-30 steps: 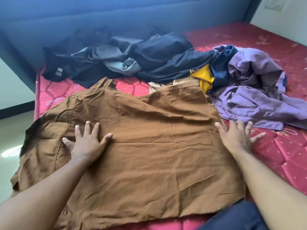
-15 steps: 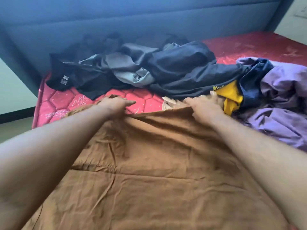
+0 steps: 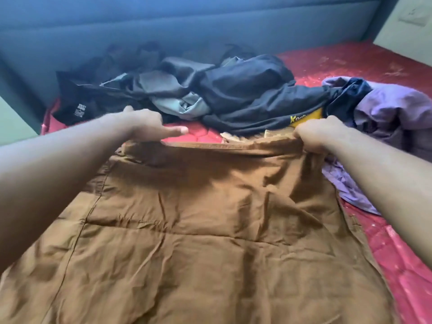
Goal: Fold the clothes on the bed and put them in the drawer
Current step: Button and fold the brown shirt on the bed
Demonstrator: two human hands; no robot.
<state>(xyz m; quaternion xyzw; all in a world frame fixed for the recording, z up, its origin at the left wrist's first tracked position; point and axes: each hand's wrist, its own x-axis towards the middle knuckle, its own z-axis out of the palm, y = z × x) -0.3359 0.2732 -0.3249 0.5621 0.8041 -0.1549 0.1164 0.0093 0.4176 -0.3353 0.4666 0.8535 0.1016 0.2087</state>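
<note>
A brown garment [image 3: 198, 230] lies spread over the red mattress [image 3: 397, 253] and fills the near half of the view. My left hand [image 3: 149, 127] grips its far edge at the left corner. My right hand [image 3: 320, 134] grips the same edge at the right corner, fingers curled round the hem. The edge is raised slightly off the bed between both hands. No drawer is in view.
Behind the brown garment lie a black item [image 3: 81, 101], a grey one [image 3: 177, 97] and a dark navy one with a yellow patch [image 3: 252, 94]. A purple garment [image 3: 392, 113] is heaped at the right. A blue padded headboard [image 3: 187, 26] backs the bed.
Both hands left the flat middle of the brown garment, reached to its far edge, took hold of the corners and lifted that edge. The view moved forward.
</note>
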